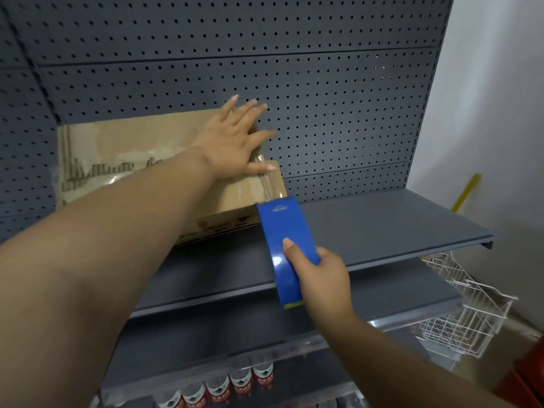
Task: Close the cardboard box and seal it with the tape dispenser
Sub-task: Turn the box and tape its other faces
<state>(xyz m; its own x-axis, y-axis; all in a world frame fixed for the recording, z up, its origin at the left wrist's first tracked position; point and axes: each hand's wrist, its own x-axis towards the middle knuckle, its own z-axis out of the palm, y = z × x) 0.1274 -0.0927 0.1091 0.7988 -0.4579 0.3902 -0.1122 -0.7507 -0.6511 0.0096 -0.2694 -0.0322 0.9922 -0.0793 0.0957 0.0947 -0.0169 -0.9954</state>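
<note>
A brown cardboard box [123, 148] sits on the top grey shelf [382, 219] against the pegboard, its flaps down. My left hand [235, 139] lies flat with spread fingers on the box's top near its right end. My right hand [318, 278] grips a blue tape dispenser [282, 240], whose front end meets the box's near right corner. A strip of clear tape [265, 178] runs from the dispenser up over the right end of the box, under my left hand. Older torn tape marks show on the box top.
A dark perforated pegboard [294, 69] backs the shelves. Two more grey shelves sit below. Several bottles with red labels [235, 384] stand on the lowest one. A white wire basket [468, 313] hangs at the right, beside a white wall.
</note>
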